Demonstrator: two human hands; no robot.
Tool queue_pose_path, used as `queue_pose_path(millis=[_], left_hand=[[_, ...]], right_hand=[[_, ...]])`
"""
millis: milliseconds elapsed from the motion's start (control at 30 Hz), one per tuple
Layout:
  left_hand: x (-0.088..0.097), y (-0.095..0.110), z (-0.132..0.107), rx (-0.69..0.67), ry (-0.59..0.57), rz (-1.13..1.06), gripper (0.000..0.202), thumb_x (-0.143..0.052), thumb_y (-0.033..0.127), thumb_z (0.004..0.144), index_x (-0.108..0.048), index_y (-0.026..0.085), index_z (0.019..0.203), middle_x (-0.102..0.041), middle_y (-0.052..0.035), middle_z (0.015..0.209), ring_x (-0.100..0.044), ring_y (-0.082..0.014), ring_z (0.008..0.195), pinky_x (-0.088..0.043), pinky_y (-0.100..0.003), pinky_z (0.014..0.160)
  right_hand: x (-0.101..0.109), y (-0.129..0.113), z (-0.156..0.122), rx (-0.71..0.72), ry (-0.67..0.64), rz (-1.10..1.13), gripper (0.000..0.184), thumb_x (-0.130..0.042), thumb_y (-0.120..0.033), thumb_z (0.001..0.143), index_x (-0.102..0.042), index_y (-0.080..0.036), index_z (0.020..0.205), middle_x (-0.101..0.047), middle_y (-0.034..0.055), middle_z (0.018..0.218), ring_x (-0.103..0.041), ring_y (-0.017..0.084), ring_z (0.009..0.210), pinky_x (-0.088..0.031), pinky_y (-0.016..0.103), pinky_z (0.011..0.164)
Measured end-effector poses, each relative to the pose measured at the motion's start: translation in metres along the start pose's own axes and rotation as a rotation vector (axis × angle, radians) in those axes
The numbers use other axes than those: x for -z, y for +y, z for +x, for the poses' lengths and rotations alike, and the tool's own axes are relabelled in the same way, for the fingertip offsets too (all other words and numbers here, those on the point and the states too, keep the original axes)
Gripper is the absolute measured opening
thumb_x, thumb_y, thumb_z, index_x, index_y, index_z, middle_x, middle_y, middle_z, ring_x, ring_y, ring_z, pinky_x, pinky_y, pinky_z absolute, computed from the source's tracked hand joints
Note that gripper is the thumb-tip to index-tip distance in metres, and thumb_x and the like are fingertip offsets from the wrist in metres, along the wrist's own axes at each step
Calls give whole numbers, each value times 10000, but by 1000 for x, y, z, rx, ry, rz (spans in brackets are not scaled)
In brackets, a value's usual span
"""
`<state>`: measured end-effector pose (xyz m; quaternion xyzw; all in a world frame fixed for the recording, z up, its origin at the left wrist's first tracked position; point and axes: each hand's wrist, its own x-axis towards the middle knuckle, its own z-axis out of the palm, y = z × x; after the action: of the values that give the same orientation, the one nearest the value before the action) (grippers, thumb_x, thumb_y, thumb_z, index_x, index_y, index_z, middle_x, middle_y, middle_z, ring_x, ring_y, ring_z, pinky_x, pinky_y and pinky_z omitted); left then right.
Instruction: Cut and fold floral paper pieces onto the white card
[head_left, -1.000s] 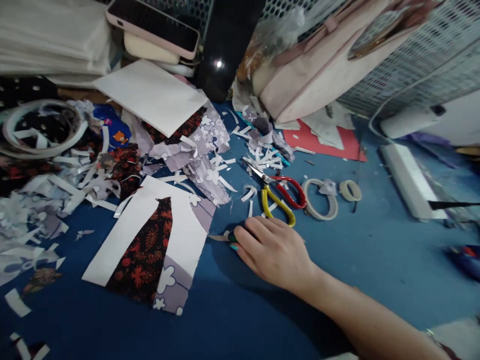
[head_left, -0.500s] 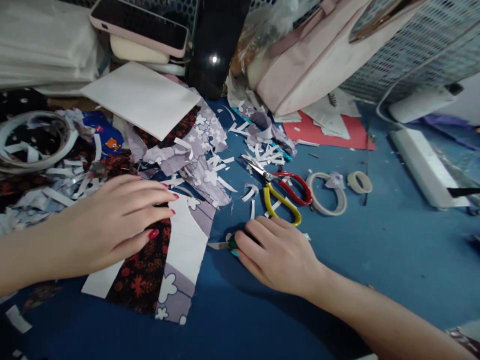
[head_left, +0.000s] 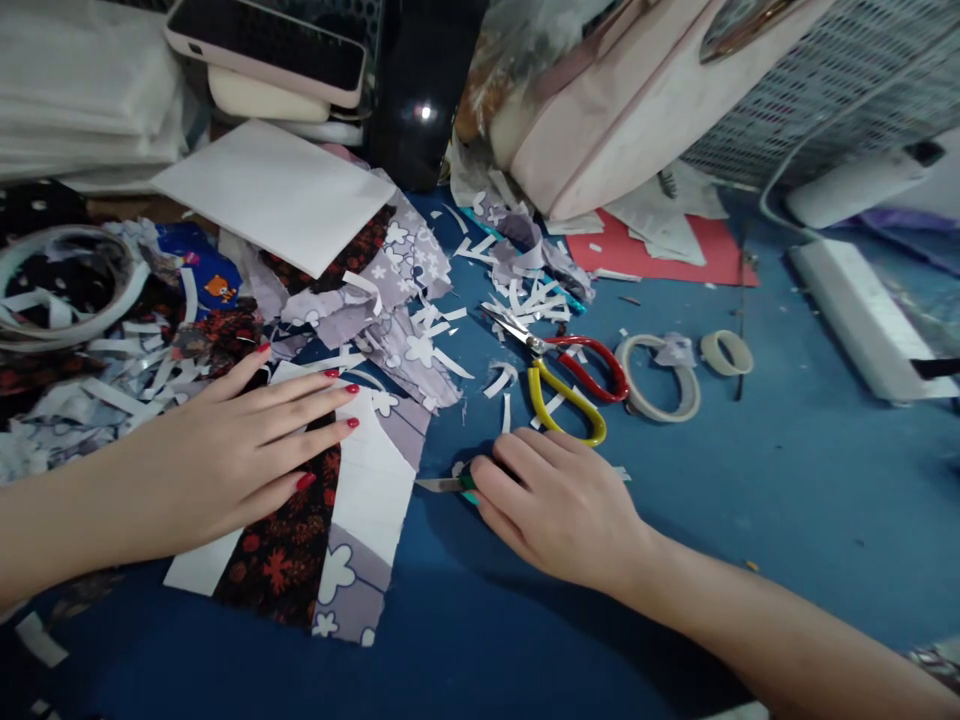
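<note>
My left hand lies flat with its fingers spread on a patchwork panel of white, black-and-red floral and lilac flowered pieces. In my right hand is a utility knife with a green handle, mostly hidden by the fingers. Its blade points left, the tip at or close to the panel's right edge; whether it touches, I cannot tell. Scissors with one red and one yellow handle rest just beyond my right hand.
Fabric scraps and paper strips are heaped behind and left of the panel. Tape rolls lie right of the scissors. A white board, a phone, a pink bag and a white power strip stand or lie farther back.
The fingers of my left hand have spread farther apart on the panel. My right hand and the knife stay nearly in place. The view has shifted slightly.
</note>
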<state>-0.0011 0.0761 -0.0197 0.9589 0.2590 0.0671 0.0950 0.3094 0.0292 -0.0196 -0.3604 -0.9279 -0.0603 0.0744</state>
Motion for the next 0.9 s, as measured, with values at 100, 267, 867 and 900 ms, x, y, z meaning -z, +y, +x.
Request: queue_pose_path(millis=[100,267,867,900], left_hand=[[-2,0,-1,3,-10,6,440,-435,400,962,-511,327,1389,-533,-3,1439,-441,-235,1359,-103,-464,1228],[-3,1,-2,-10,3,17,415,-405,386,974,-553,296,1351,-530,-11,1444,-443,-229,1359,-87,-465,1226],[-3,3,-1,-16,41,19,416,-361,360,992,-545,285,1357,-527,-12,1447,-453,-222,1351,-72,-457,1227],[-3,3,-1,-19,43,19,415,-357,351,993,-546,284,1356,-523,-13,1450,-450,-223,1354,-68,-457,1227]], right_hand=[[0,-1,0,-5,0,-9,279,-419,-233,968,-599,-179,762,-517,28,651,-378,151,616,-228,306,575],[1,-2,1,-7,4,-10,302,-396,-229,979,-595,-183,757,-526,32,651,-382,161,619,-240,303,578],[0,-1,2,22,5,26,326,-384,-233,983,-597,-181,742,-518,34,640,-366,171,615,-227,306,577],[0,-1,3,18,4,26,329,-384,-234,983,-596,-181,737,-518,35,639,-365,172,616,-227,307,577]])
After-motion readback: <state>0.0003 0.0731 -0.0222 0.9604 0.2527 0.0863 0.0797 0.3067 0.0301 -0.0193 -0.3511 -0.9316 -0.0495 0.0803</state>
